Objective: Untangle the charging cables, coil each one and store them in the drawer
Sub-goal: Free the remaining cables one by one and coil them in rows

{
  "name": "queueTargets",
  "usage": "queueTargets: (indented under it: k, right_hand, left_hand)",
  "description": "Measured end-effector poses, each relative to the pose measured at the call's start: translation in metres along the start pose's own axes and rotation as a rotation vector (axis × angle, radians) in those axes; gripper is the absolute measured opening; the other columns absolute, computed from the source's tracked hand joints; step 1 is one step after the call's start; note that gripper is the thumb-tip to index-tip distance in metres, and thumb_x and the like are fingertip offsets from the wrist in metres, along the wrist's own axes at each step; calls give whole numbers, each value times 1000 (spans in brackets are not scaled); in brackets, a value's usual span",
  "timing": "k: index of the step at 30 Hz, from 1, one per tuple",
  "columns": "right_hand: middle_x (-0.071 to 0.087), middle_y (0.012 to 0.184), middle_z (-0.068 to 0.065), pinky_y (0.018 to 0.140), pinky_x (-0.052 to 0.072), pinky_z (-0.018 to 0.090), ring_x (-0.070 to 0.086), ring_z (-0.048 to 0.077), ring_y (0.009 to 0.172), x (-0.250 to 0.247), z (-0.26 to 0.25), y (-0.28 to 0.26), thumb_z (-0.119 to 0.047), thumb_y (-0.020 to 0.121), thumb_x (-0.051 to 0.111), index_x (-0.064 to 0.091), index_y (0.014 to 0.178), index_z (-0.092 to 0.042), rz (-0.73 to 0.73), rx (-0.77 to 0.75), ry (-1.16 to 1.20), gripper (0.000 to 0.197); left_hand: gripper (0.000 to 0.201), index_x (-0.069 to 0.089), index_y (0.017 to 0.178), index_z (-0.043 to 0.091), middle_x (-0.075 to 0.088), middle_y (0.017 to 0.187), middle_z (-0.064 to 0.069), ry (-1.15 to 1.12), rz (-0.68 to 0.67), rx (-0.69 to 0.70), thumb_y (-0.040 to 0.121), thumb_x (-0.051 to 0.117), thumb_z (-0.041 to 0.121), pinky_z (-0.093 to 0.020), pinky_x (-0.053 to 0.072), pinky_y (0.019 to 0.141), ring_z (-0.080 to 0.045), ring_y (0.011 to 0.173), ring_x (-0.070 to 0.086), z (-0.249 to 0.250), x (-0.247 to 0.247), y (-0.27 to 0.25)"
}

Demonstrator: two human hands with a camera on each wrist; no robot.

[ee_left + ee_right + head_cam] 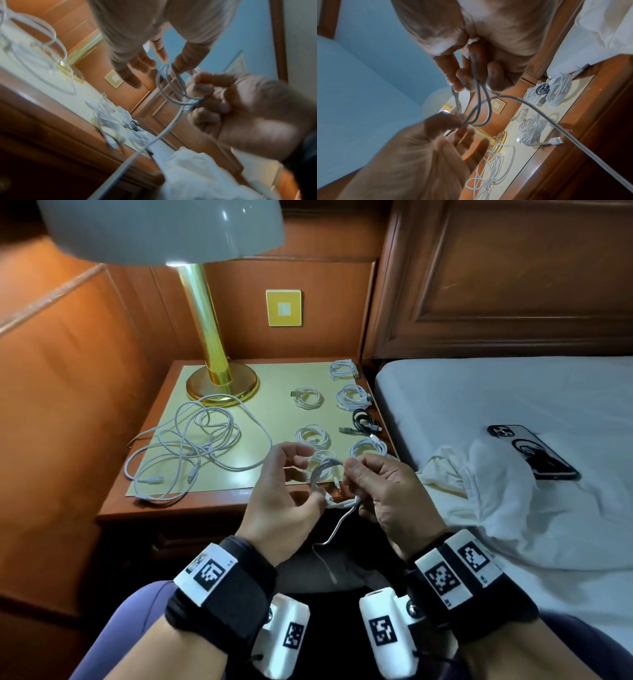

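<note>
Both hands, left (284, 501) and right (387, 491), pinch a smooth, round-looped white cable (323, 474).

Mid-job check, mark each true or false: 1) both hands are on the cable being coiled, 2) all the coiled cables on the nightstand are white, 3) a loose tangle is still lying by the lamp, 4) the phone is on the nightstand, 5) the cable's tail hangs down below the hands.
1) True: the right hand grips the cable in hand, and the left hand pinches its loops.
2) False: one black coil lies among the white coils.
3) True: the loose tangle lies by the lamp.
4) False: the phone lies on the bed, not the nightstand.
5) True: the tail hangs below the hands.
</note>
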State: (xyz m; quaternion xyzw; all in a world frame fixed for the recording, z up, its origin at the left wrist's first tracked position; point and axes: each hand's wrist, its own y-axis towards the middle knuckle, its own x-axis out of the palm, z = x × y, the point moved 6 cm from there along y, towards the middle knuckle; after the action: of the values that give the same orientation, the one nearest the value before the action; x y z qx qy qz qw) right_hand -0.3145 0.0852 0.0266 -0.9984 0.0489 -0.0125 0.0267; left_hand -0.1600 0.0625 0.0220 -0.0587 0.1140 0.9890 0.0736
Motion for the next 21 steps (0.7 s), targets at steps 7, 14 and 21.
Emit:
queueTargets:
  k: [7,14,21]
  right_hand:
    - [42,58,1,45,29,21,33,12,51,-6,-4,3,-25,99,60,63,68,-16,36,1,26,32]
    - [43,55,-1,45,30,16,34,6,45,-13,-14,1,-21,99,59,63,70,-10,28,-17,40,31]
    - [37,52,-2,43,25,18,27,8,43,-21,-21,-2,-22,98,58,61,69,-7,18,2,75,32]
  left_hand:
    - [16,58,82,8,66,74,-12,-75,47,-149,89,72,3,-37,60,64,-24,66,70,-11,-5,2]
    - [10,59,88,1,63,74,-10,-582,-87,-329,85,65,-6,-28,60,64,-17,66,64,-10,7,3]
    - [15,67,97,0,65,72,-10,-699,-262,-359,84,62,6,-23,50,54,-15,64,62,-4,2,2]
